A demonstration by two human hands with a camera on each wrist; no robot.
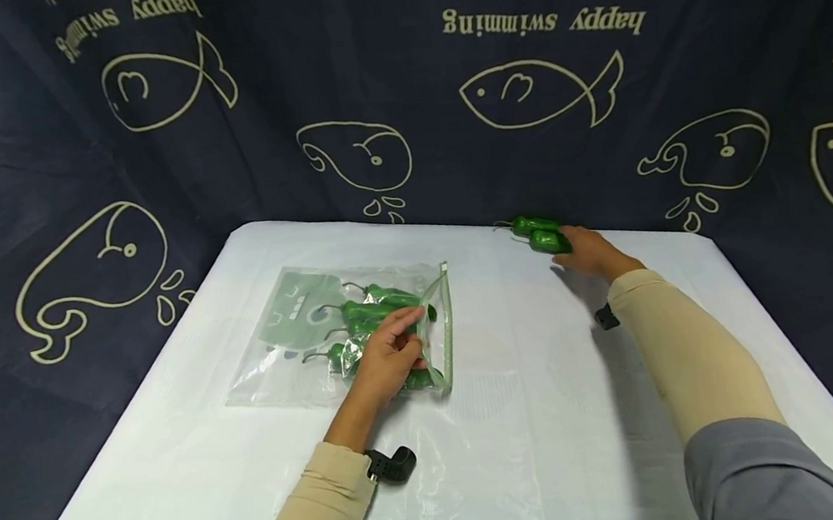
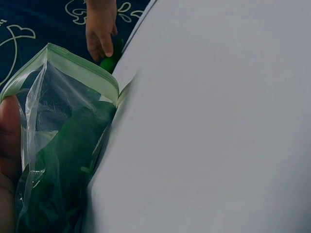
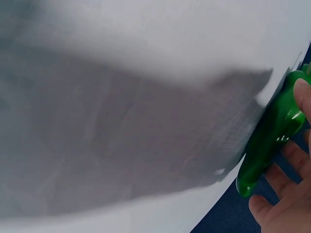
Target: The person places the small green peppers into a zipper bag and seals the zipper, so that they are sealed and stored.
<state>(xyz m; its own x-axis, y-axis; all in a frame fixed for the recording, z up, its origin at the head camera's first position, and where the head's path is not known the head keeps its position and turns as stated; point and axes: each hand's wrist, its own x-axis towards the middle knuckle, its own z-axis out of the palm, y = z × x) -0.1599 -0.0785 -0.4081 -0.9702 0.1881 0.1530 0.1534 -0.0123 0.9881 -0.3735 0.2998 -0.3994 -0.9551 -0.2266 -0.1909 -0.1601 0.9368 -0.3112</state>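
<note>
The bagged green peppers [image 1: 370,308] lie under and just beyond the fingers of the left hand [image 1: 384,363]; at least four stems point leftward, away from the fingertips. They are inside a clear zip bag [image 1: 293,305], whose printed part sits left of the fingers and whose gaping mouth, edged by a pale green strip [image 1: 449,324], stands just right of the fingertips. The left thumb and fingers are bent toward each other and pinch the plastic near that mouth.

Farther off, well apart from the left fingers, the held pepper [image 1: 548,240] lies between the right hand's [image 1: 595,253] thumb and fingers, at the far table edge. That thumb rests on its glossy side while the other fingers spread loosely around behind it, gripping it. Another pepper [image 1: 526,225] lies touching or just beside it, beyond the right fingertips. Behind the right fingers hangs the dark cloth [image 1: 444,157].
</note>
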